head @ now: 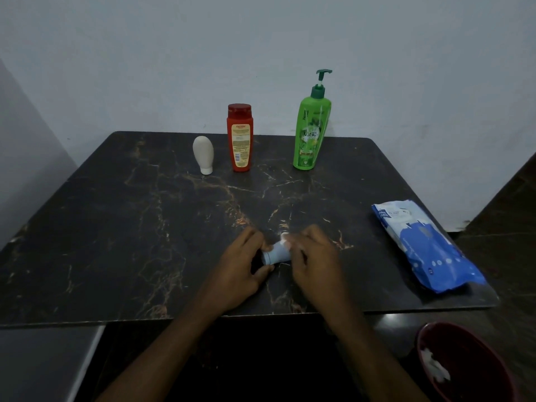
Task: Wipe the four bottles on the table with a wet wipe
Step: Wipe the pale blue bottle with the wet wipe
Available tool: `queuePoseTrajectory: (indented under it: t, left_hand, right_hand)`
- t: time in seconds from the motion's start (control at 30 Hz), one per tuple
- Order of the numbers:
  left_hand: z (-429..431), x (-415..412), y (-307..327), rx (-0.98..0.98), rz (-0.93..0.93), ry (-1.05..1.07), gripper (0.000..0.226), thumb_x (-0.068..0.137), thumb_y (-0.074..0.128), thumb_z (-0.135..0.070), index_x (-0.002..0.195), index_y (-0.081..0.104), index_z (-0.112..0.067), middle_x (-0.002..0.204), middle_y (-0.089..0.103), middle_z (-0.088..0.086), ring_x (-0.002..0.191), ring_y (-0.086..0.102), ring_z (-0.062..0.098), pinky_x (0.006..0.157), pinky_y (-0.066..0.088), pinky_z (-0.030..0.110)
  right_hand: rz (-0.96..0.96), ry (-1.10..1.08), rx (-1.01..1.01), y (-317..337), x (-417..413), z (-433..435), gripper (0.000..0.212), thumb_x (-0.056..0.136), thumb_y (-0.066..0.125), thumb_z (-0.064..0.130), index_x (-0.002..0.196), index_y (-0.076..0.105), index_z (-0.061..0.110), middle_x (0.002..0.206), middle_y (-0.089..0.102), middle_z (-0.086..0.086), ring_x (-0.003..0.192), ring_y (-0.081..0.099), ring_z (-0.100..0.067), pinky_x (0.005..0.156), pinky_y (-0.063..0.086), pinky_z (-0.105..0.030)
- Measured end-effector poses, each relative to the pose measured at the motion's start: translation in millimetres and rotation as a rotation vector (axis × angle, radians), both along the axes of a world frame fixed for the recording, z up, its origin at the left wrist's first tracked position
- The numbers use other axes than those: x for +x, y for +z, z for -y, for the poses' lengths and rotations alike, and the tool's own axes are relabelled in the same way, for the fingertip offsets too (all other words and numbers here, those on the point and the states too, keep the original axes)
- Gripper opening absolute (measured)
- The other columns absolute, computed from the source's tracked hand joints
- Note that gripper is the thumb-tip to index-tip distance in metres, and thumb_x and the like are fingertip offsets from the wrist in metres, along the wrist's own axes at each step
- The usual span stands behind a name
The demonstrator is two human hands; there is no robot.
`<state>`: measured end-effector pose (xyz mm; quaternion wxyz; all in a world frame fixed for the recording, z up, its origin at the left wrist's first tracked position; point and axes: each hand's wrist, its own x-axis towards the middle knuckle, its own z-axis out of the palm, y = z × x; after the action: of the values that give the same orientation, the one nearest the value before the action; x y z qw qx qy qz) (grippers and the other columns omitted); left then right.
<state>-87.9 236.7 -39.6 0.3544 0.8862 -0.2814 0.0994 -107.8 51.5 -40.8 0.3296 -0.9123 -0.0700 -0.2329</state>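
Observation:
A small pale blue bottle [276, 253] lies on its side near the front of the dark marble table [145, 227]. My left hand [242, 264] grips its dark cap end. My right hand [314, 256] wraps the other end, pinching a white wet wipe [285, 237] against it. Along the back stand a white bottle on its cap [203, 154], a red bottle [239, 137] and a green pump bottle [311, 129].
A blue pack of wet wipes [426, 245] lies at the table's right edge. A dark red bin [464, 364] holding crumpled white wipes sits on the floor at the lower right. A wall rises right behind the bottles.

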Motion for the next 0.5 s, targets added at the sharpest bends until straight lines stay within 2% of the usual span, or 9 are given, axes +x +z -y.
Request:
queuePoseTrajectory:
  t: [0.07,0.13,0.3,0.4,0.5]
  left_hand:
    - [-0.3,0.1,0.3,0.002,0.007,-0.003,0.034,0.082,0.079,-0.018,0.096,0.049,-0.03,0.101,0.043,-0.021,0.089,0.051,-0.001,0.069,0.037,0.01]
    - [0.1,0.4,-0.3,0.001,0.014,-0.005,0.032,0.082,0.078,-0.018,0.096,0.051,-0.028,0.102,0.043,-0.02,0.089,0.051,0.0,0.069,0.038,0.012]
    - [2.0,-0.4,-1.0,-0.032,0.023,-0.012,0.035,0.079,0.079,-0.01,0.092,0.049,-0.022,0.101,0.045,-0.013,0.087,0.052,0.005,0.072,0.045,0.024]
    - [1.3,-1.2,0.2,-0.035,0.012,-0.012,0.03,0.08,0.078,-0.01,0.096,0.054,-0.018,0.106,0.049,-0.009,0.091,0.056,0.011,0.076,0.051,0.037]
    - [1.3,-2.7,1.1,-0.026,0.024,-0.005,0.029,0.082,0.078,-0.012,0.098,0.055,-0.019,0.109,0.05,-0.009,0.092,0.056,0.01,0.076,0.052,0.038]
  right_hand:
    - [-0.079,-0.112,0.095,3.2,8.8,15.4,0.022,0.097,0.054,0.017,0.111,0.07,0.021,0.106,0.058,0.0,0.087,0.055,-0.011,0.074,0.039,-0.017]
    - [-0.135,-0.153,0.098,7.1,11.5,16.1,0.023,0.096,0.054,0.014,0.112,0.07,0.015,0.111,0.059,-0.008,0.094,0.058,-0.019,0.08,0.038,-0.02]
    - [-0.054,0.041,-0.151,10.4,-14.6,-25.0,0.021,0.09,0.055,0.012,0.106,0.067,0.021,0.107,0.05,0.004,0.087,0.055,-0.014,0.069,0.05,-0.028]
    - [-0.026,-0.007,-0.152,11.0,-11.2,-11.5,0.029,0.086,0.06,0.014,0.111,0.067,0.027,0.103,0.049,0.007,0.083,0.053,-0.012,0.062,0.047,-0.026]
    - [-0.13,-0.143,-0.083,7.2,6.1,11.4,0.035,0.088,0.058,0.008,0.117,0.067,0.025,0.11,0.055,0.0,0.094,0.056,-0.017,0.077,0.051,-0.034]
